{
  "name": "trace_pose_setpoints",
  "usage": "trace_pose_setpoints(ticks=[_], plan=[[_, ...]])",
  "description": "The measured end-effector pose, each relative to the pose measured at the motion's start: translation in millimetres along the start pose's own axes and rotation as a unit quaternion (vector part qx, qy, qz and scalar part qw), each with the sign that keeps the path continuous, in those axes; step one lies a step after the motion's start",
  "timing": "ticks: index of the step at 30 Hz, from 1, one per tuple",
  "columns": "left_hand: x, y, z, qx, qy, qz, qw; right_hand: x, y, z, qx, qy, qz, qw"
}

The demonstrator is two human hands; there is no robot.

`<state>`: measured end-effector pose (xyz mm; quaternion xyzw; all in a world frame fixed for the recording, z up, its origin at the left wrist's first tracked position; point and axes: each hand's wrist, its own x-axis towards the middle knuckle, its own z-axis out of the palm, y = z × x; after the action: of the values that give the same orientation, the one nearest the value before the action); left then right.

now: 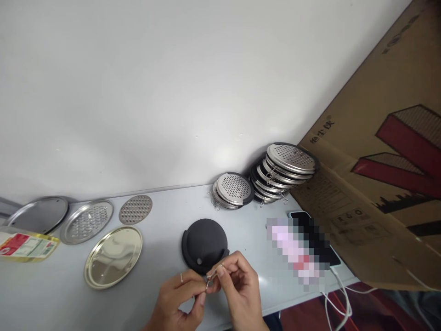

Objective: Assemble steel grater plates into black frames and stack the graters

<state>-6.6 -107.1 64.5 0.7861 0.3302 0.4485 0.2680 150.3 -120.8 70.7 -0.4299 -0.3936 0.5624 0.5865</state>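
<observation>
Near the table's front edge, my left hand point(184, 296) and my right hand point(237, 287) meet in pinches on a small bent metal wire clip point(209, 281). A ring is on one left finger. My fingertips cover part of the clip, so its full shape is hidden. Just beyond them lies a round black disc point(206, 241) with a raised rim along its edge and a small hole at its near side. My right hand overlaps the near right edge of this disc in the view; whether they touch I cannot tell.
Stacked grater discs point(291, 157) with wire clips lean at the back right, beside a smaller stack point(234, 187). To the left lie a shiny metal plate point(113, 257), grater plates point(87, 220), a perforated disc point(135, 209) and a pouch point(29, 246). A phone point(332, 257) and cardboard box point(372, 207) are right.
</observation>
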Motion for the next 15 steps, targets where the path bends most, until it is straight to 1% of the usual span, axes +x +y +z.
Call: trace_pose_setpoints(ticks=[4, 9, 15], plan=[[1.5, 0.4, -1.1, 0.012, -0.007, 0.017, 1.0, -0.6, 2.9, -0.6, -0.009, 0.011, 0.001, 1.0], [3.0, 2.0, -0.5, -0.005, -0.024, 0.008, 1.0, -0.4, 4.9, -1.1, -0.006, 0.008, 0.001, 1.0], [2.1, 1.2, 3.0, 0.009, -0.014, 0.007, 1.0, -1.9, 5.9, -1.7, -0.007, 0.005, -0.003, 1.0]])
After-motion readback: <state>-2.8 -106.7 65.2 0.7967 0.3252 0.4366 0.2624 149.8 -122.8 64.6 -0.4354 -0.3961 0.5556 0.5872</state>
